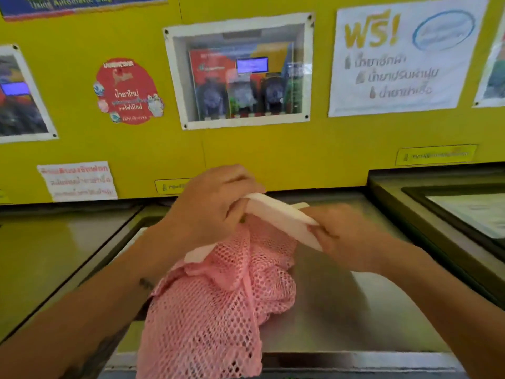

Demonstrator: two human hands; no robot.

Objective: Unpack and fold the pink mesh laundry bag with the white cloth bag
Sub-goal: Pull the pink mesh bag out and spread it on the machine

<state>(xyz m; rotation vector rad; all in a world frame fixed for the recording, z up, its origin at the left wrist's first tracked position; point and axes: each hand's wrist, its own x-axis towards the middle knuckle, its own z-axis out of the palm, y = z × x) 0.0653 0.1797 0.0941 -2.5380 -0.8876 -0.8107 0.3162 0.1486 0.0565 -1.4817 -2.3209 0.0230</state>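
Illumination: bright, even — no hard shadows are cast.
Glare: soft sheen is seen on the steel machine lid [341,310].
Sharpness: wall posters [401,58] are rendered soft; print is smeared.
Distortion: straight edges are bowed toward the frame borders — wide-angle curvature.
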